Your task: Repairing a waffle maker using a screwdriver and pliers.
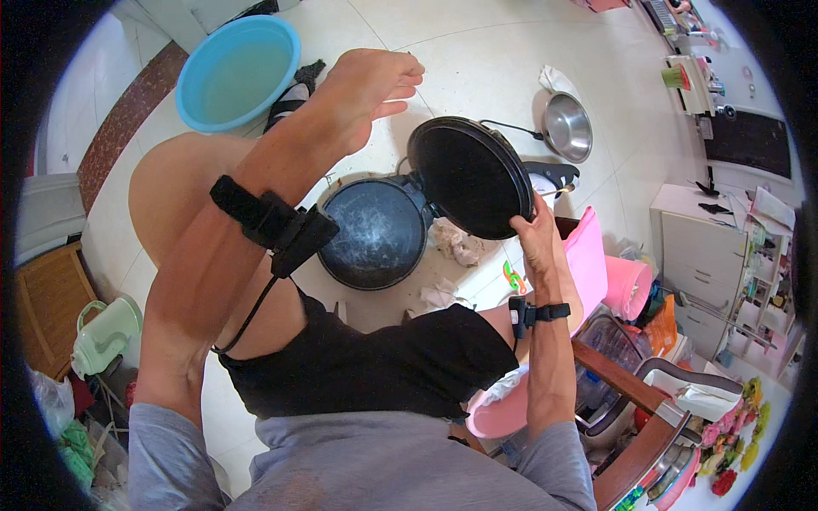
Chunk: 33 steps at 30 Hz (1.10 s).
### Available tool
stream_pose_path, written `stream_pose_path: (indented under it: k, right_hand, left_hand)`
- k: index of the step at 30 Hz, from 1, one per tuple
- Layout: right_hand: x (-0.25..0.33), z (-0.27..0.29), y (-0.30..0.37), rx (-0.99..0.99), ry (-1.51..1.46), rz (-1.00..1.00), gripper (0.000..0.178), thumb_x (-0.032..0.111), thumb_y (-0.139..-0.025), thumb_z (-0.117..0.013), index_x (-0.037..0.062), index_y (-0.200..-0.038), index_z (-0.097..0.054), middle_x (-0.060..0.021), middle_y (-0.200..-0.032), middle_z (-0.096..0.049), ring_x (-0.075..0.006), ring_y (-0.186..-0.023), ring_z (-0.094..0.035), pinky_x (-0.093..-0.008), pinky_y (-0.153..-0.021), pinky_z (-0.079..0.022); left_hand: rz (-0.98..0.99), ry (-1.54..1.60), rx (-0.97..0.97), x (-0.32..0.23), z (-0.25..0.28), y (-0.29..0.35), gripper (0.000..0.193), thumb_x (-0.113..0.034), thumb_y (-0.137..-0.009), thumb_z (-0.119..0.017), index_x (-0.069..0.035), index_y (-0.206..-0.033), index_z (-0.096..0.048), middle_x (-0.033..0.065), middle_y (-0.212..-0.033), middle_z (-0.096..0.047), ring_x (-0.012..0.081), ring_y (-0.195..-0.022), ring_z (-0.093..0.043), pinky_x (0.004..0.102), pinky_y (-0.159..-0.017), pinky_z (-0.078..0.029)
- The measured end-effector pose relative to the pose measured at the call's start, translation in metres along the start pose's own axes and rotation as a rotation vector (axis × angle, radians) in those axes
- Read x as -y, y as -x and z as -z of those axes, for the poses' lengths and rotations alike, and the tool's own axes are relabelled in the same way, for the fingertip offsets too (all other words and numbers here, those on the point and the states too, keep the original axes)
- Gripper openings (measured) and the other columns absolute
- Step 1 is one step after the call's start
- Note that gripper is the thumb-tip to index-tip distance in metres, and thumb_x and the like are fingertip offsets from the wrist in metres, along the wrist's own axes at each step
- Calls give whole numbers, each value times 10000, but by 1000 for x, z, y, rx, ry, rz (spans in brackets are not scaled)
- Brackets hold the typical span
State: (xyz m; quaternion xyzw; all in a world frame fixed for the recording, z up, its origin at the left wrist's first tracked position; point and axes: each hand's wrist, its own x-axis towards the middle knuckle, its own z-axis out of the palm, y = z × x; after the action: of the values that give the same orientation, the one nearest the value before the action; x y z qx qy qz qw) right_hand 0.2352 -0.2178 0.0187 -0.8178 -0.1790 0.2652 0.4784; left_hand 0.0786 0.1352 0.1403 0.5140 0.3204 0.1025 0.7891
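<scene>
A round, black double-sided electric griddle stands unfolded before me. Its lower plate [375,234] has whitish smears across the surface. The lid [467,177] is tilted up on the hinge, and my right hand [535,234] grips its right rim with thumb and fingers. My left hand [362,89] is raised above and beyond the lower plate, touching nothing that I can see. Its fingers are loosely bent with gaps between them; the palm is partly hidden. Black straps with small devices circle both wrists. Crumpled whitish cloth or paper [456,243] lies beside the griddle, under the lid.
A blue basin [239,72] of cloudy water stands far left, near a sandalled foot [288,104]. A metal bowl [567,128] rests at the far right. Pink containers [626,285] and a wooden chair arm [626,379] crowd my right. A pale green jug [106,336] is on the left.
</scene>
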Motion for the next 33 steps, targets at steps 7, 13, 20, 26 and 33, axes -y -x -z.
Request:
stream_pose_path:
  k: [7, 13, 20, 26, 33]
  right_hand:
    - [-3, 3, 1, -42, 75, -1, 751, -28, -737, -626, -119, -1454, -421, -200, -1415, -525, -282, -1284, -532, -322, -1127, -383]
    - [7, -6, 9, -40, -39, -4, 746, -18, -760, -647, -105, -1463, -412, -197, -1400, -532, -278, -1273, -540, -334, -1104, -409]
    - [-12, -6, 11, -102, 38, 69, 717, -8, -776, -677, -60, -1453, -448, -188, -1296, -569, -285, -1204, -575, -330, -1066, -436]
    - [11, -28, 34, -200, 191, 205, 681, -43, -776, -660, -59, -1428, -466, -165, -1230, -566, -258, -1104, -603, -326, -970, -480]
    - [34, -67, 79, -173, 306, 185, 796, -38, -708, -733, -6, -1440, -423, -169, -1180, -531, -306, -1047, -638, -376, -872, -545]
  left_hand:
    - [40, 2, 4, 11, 3, -3, 471, -268, -972, -610, 62, -1306, -577, 230, -1335, -619, 327, -1245, -601, 428, -1071, -469]
    - [99, -25, -9, 20, -7, -3, 470, -251, -939, -651, 56, -1289, -588, 206, -1298, -640, 319, -1233, -607, 434, -1072, -466]
    - [168, -203, 21, 42, -34, -16, 463, -205, -908, -685, 18, -1304, -595, 130, -1204, -663, 260, -1160, -619, 403, -992, -495]
    - [269, -276, 58, 62, -49, -18, 503, -354, -911, -712, -9, -1260, -602, 126, -1204, -629, 274, -1152, -597, 452, -947, -517]
    - [480, -169, 119, 83, -55, 5, 562, -520, -882, -732, -94, -1230, -621, 101, -1138, -580, 272, -1090, -585, 456, -847, -565]
